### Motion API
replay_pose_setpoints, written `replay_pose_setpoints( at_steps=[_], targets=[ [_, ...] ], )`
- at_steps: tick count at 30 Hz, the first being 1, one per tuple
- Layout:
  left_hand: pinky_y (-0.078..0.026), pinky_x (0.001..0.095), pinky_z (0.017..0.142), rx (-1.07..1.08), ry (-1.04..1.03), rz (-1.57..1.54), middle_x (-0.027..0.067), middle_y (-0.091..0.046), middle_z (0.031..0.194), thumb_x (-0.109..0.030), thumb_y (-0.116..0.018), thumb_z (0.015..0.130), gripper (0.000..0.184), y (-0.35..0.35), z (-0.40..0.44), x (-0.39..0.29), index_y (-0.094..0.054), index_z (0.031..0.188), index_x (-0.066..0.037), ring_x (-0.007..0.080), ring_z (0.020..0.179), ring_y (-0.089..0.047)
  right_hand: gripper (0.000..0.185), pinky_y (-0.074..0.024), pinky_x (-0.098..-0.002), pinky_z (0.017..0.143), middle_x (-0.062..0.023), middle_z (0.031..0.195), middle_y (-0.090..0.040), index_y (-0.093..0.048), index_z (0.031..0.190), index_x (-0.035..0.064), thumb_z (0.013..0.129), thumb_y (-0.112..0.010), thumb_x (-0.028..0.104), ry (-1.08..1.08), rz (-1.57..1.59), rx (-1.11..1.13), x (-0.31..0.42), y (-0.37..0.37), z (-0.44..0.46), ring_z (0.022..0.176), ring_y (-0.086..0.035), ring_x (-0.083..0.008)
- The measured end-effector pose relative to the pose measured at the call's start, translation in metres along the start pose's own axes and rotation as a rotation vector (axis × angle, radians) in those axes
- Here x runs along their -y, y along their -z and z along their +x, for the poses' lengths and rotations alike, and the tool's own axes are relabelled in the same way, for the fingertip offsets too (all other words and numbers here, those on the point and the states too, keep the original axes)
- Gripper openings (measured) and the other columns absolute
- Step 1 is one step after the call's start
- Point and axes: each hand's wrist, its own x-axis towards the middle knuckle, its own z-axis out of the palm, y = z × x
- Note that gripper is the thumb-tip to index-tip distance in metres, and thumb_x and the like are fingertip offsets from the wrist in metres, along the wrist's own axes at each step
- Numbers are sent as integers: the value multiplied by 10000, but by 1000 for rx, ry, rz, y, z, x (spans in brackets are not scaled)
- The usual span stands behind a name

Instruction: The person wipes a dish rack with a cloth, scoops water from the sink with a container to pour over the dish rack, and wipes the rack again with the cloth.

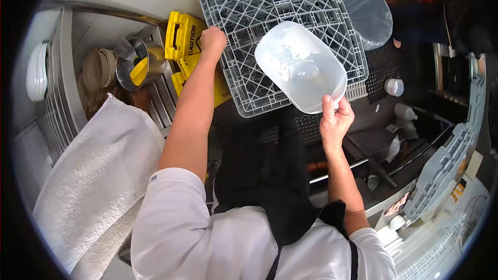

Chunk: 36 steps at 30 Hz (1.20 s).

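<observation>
My right hand pinches the near rim of a translucent white plastic tub, thumb on top. The tub is tilted, its open side towards me, and its inside looks wet. It is held over a grey lattice plastic rack. My left hand is closed in a fist at the rack's left edge, beside a yellow caution sign. What its fingers hold, if anything, is hidden.
Left, a metal shelf bears stacked bowls and a metal pot. A white towel hangs nearer me. A plastic-covered round bin stands behind the rack. Another person's dark clothing shows at upper right.
</observation>
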Motion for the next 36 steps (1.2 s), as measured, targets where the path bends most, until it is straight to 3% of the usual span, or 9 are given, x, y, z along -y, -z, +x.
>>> replay_pose_setpoints(
  at_steps=[2,6,9,16,17,21,29,32,36],
  targets=[
    [-578,460,848,206,35,13,292,-711,1077,-142,-567,916,244,10,16,8,-714,910,52,400,1000,-717,186,-438,-344,784,-33,810,-642,-719,921,28,882,-799,191,-22,-28,-5,-2,3,-3,842,-530,-180],
    [-558,378,862,514,-39,-815,140,-699,1126,-227,-608,949,312,23,9,56,-662,1149,7,234,1024,-682,174,-439,-334,770,-27,811,-642,-724,919,31,862,-811,170,1,-15,-43,-4,14,0,840,-524,-174],
    [-563,358,863,341,31,-993,95,-640,1214,-161,-609,965,381,32,-2,73,-564,1308,-1,213,995,-656,171,-430,-342,800,-24,814,-648,-725,931,36,856,-807,166,-40,50,-71,-13,28,2,845,-525,-178],
    [-565,355,797,256,67,-758,48,-672,1040,-164,-602,960,312,12,-7,36,-596,1243,-32,178,871,-660,170,-414,-342,805,-20,814,-656,-720,943,39,852,-794,162,-15,28,-46,-36,56,15,807,-523,-186],
    [-577,386,743,170,68,-707,86,-699,955,-162,-603,929,261,3,-3,29,-633,1145,-18,218,803,-686,175,-413,-344,807,-22,812,-655,-720,941,39,853,-795,170,-25,24,-44,-38,61,15,806,-524,-187],
    [-532,469,949,-172,-27,279,325,-668,1168,-184,-588,816,392,-11,24,19,-682,1105,65,475,1089,-660,193,-409,-353,815,-28,802,-648,-719,933,39,861,-795,202,-9,-26,-41,-43,80,19,795,-529,-188],
    [-563,460,902,-147,-6,378,310,-700,1099,-201,-569,814,377,-3,30,10,-731,1021,69,450,1024,-698,217,-410,-360,835,-35,761,-630,-705,912,40,848,-802,225,28,-61,-48,-49,97,32,748,-555,-207],
    [-594,446,839,84,174,-232,291,-715,1089,-180,-551,832,365,14,2,-16,-725,1024,77,421,941,-730,222,-410,-364,841,-43,746,-623,-701,907,40,832,-811,218,89,-124,-33,-46,107,37,727,-558,-224],
    [-609,429,777,-3,158,287,266,-730,1073,-164,-572,843,313,-10,52,14,-738,976,64,376,886,-751,222,-408,-367,834,-54,721,-613,-683,850,43,808,-824,209,106,-164,-43,-40,102,42,698,-556,-247]
  ],
)
